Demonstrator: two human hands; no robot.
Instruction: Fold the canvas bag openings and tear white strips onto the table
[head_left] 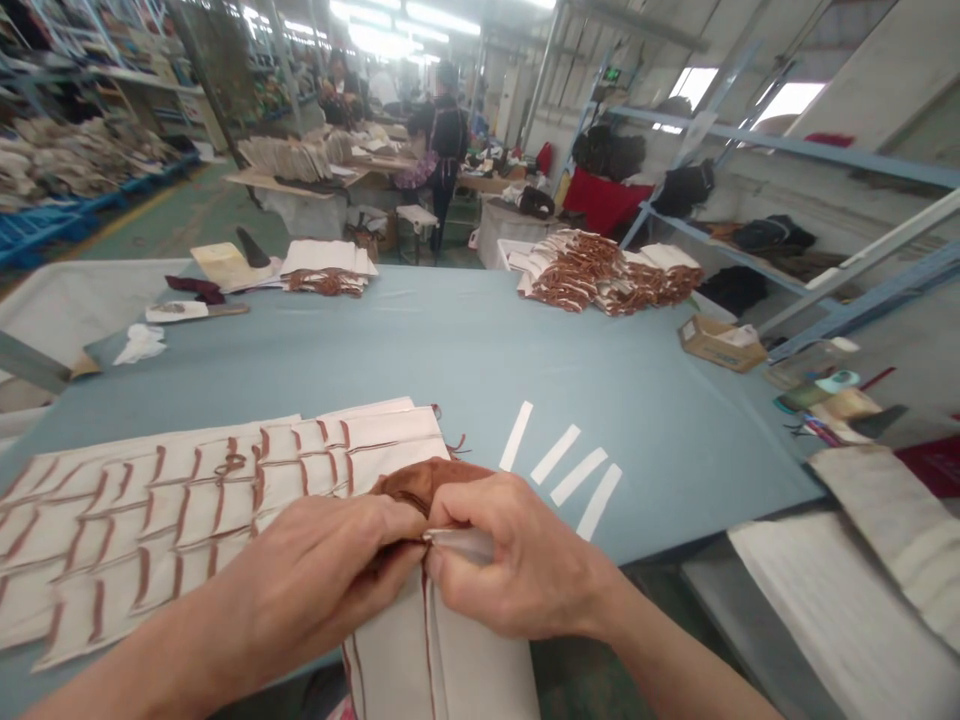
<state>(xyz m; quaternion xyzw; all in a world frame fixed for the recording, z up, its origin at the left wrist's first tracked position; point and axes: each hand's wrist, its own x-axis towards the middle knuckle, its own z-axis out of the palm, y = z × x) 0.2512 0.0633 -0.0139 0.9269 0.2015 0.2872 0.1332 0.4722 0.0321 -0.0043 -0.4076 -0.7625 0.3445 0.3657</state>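
Near edge of worktop [450,350], both hands meeting at one spot.

- Right hand [517,570]: grip closed, thumb and forefinger pinching a short white strip [461,543]. The strip's long axis runs left to right, with its free end pointing at the left hand.
- Left hand [330,570]: grip closed, fingertips pinched on the top of a cloth piece [450,660], touching the right hand's fingertips.
- The cloth piece lies directly under and between the hands. Its long axis runs toward the person and hangs off the worktop's near edge. The right hand is nearer the strip, and both hands are equally on the cloth.
- Look: cream cloth with a thin brown seam line down the middle, and a brown gather [420,482] bunched at the top, just beyond the fingers.
- Left of the hands is a row of pieces [150,520], overlapped flat, cream with brown trim.
- Right of the hands are four spare strips [559,455], lying side by side and apart.
- Far side: a pile [607,270] of like pieces and a box [720,342].
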